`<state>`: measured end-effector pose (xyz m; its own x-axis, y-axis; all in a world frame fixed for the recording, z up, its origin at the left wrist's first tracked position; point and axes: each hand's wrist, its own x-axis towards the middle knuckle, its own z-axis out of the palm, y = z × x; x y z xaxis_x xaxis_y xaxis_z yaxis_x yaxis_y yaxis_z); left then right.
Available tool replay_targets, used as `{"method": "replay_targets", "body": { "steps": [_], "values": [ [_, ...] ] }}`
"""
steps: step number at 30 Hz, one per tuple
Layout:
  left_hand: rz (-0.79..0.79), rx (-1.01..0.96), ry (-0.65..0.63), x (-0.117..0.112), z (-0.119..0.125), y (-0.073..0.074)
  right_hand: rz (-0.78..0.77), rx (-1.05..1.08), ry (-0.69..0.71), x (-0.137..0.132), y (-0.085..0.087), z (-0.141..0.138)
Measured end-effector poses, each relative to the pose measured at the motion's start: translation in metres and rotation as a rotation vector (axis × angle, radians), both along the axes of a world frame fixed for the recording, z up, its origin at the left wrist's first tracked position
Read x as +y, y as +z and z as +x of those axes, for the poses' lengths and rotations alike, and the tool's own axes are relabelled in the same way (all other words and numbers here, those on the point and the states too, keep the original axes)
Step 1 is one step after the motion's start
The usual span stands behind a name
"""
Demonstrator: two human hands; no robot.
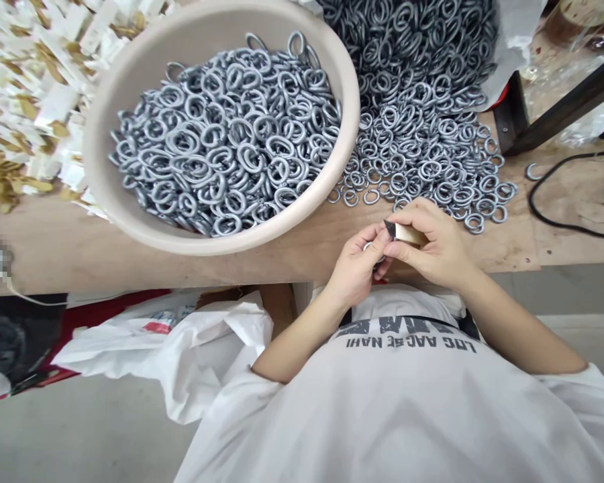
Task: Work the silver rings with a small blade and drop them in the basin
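Hands nearly touching, the right hand (433, 245) pinches a small brass tool (407, 234), the left hand (352, 266) a grey metal ring (367, 246). Loose rings (427, 157) lie heaped beside a beige bowl (349, 100).

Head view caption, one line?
Right hand pinches a brass-coloured piece against left hand, near grey rings and a beige bowl.

Silver-grey rings (226, 144) fill a beige bowl (96, 134); the small held piece (410, 235) looks brass-gold.
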<state>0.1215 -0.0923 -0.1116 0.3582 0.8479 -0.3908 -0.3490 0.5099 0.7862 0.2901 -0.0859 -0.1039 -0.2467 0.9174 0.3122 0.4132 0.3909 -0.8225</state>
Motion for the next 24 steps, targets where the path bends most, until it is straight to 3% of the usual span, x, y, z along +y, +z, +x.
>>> {"method": "replay_targets", "body": {
  "steps": [7, 13, 24],
  "values": [
    [0.0, -0.025, -0.064, 0.004, -0.006, 0.002, -0.119, 0.164, 0.133, 0.005, 0.003, -0.002],
    [0.047, -0.008, -0.034, 0.002, -0.003, 0.002, -0.343, 0.382, -0.035, 0.004, -0.004, -0.009],
    [0.061, -0.037, -0.088, -0.002, -0.002, -0.009, -0.289, 0.196, 0.062, 0.011, 0.012, -0.013]
  ]
}}
